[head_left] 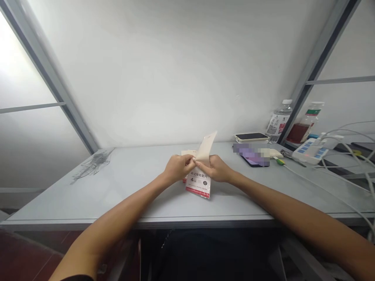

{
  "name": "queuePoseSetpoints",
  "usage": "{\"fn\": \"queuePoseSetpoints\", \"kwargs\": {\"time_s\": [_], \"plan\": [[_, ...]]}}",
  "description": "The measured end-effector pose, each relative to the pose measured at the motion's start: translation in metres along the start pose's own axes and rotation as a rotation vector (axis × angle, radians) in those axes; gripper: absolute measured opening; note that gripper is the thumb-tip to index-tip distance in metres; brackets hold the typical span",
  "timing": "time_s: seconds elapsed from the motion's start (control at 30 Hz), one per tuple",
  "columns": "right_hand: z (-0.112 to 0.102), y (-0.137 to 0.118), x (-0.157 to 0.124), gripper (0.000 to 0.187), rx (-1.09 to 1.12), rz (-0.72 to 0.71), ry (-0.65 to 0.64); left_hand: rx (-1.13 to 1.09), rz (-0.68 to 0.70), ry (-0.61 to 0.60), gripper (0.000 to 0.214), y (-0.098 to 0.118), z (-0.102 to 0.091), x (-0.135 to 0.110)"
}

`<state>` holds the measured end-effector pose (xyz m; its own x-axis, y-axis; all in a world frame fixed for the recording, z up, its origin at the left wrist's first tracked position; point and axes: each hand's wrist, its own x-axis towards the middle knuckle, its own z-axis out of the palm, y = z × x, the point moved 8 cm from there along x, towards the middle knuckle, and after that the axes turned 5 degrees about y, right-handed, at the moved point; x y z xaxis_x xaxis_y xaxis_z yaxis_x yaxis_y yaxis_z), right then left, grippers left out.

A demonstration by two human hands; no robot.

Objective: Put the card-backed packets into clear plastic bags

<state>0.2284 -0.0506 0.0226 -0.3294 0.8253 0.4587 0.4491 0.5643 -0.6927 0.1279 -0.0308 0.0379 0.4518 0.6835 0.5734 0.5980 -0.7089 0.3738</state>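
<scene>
Over the middle of the grey table [88, 201], my left hand [178, 168] and my right hand [211, 168] pinch the top of a packaged exam ruler set [198, 186]. Its white label has a red band along the bottom and Chinese print. A cream flap [207, 147] stands up between my fingers, bent away from the packet. Behind my left hand, a tan card edge [186, 153] shows. My hands hide the packet's upper part.
A crumpled clear plastic wrapper [93, 164] lies at the table's left. On the right are a phone [254, 159], a flat black-topped device [251, 137], a water bottle [278, 121], a bottle of red liquid [301, 125], and a power strip [310, 151] with white cables.
</scene>
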Motion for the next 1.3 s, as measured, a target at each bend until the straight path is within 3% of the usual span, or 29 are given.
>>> {"fn": "queuePoseSetpoints", "kwargs": {"time_s": [0.17,0.57,0.9,1.3], "plan": [[-0.003,-0.004,0.000,0.023,0.010,-0.040,0.021,-0.004,-0.007,0.018,0.028,0.002,-0.005,0.000],[-0.005,-0.003,-0.002,0.021,0.024,-0.033,0.018,-0.045,0.163,-0.069,0.029,0.008,-0.006,-0.001],[-0.004,-0.003,-0.004,0.022,0.043,0.010,-0.060,-0.116,0.158,-0.228,0.035,0.005,-0.007,-0.001],[0.000,-0.002,-0.004,0.021,0.020,-0.003,-0.122,-0.092,0.152,-0.331,0.033,0.013,-0.006,-0.003]]}}
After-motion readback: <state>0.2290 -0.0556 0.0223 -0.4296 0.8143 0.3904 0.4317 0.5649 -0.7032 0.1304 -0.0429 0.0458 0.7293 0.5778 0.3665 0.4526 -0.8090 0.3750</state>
